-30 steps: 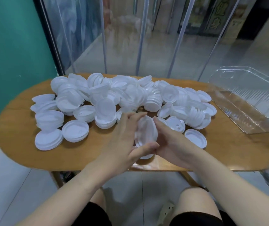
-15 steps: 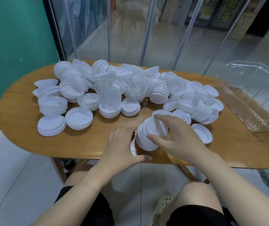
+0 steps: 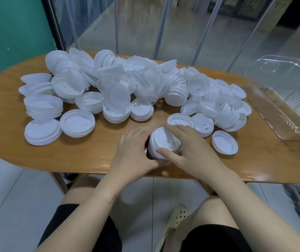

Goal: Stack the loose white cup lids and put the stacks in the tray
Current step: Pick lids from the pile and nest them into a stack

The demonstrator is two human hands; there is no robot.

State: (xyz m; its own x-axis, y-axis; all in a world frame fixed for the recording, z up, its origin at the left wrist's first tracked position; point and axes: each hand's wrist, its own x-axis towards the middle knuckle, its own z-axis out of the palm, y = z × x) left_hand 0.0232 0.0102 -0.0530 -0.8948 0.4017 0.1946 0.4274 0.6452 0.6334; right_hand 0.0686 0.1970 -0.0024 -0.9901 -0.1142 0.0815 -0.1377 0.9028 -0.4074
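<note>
**Lid stack clasped at counter's near edge**

Left hand (image 3: 134, 153) and right hand (image 3: 187, 148) wrapped around one short stack of lids (image 3: 161, 142), on the wooden counter (image 3: 91, 157). Behind: heap of loose white lids (image 3: 127, 84). Far right: clear tray (image 3: 284, 99).

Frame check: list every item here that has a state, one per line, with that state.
Stack of white plastic cup lids: tilted, held between both hands above the table's near edge.
Left hand: cups the stack's near side.
Right hand: fingers curled over the stack's top.
Clear plastic tray: on the table's right end, holds no lids.
Heap of loose white lids: unsorted, on the oval wooden table.
</note>
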